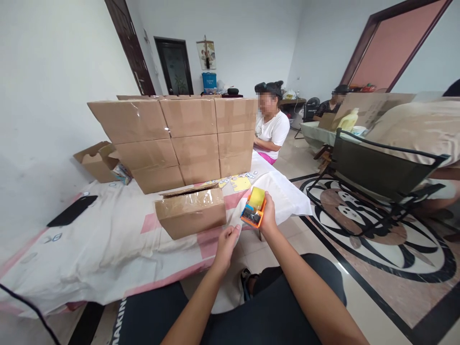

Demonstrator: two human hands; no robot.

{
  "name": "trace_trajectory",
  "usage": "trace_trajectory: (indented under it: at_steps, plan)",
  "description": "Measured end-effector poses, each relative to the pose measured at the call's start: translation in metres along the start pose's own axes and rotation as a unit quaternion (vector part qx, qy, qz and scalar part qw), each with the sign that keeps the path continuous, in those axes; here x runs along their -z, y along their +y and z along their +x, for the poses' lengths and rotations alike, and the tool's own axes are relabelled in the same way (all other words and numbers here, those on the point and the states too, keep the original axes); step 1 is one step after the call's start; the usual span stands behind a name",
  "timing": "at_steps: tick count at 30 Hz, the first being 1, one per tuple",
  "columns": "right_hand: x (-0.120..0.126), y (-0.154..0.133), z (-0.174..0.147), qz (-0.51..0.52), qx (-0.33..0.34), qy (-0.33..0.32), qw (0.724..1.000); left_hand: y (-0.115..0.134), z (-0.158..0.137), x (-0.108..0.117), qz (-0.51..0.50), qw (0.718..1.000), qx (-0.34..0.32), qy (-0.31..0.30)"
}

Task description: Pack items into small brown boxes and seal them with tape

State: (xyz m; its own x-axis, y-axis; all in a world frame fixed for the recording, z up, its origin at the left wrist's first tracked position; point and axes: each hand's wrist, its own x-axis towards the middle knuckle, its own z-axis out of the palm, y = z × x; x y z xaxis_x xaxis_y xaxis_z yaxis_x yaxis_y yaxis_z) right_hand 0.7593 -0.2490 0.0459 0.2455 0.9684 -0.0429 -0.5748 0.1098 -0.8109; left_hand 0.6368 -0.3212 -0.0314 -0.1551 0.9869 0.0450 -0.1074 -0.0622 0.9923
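In my right hand (268,215) is a small boxy plastic object (254,208), orange along its edges, with a yellow block at its upper end and blue and black parts lower down. My fingers wrap round its right side. Just left of it and lower, my left hand (226,244) is closed, thumb and fingers drawn together; what they may hold is too small to make out. Beyond my left hand, a cardboard box (194,215) lies on the cloth-covered table (118,239), its slightly parted top seam edged with shiny tape.
Stacked cardboard boxes (190,139) form a wall across the table. An opened carton (98,160) and a dark flat item (72,211) are at the left. A person in white (275,127) sits behind the stack. A folding chair (384,172) stands to the right.
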Motion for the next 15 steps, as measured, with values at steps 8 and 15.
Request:
trace_trajectory:
  at_steps: [8,15]
  plan:
    - [0.000,0.003,-0.005,0.008,-0.055,-0.029,0.998,0.026,-0.008,0.006,0.031,0.989,-0.138,-0.033]
    - [0.000,0.003,-0.008,0.026,-0.097,-0.046,0.994,0.031,-0.014,-0.004,0.095,0.987,-0.125,-0.031]
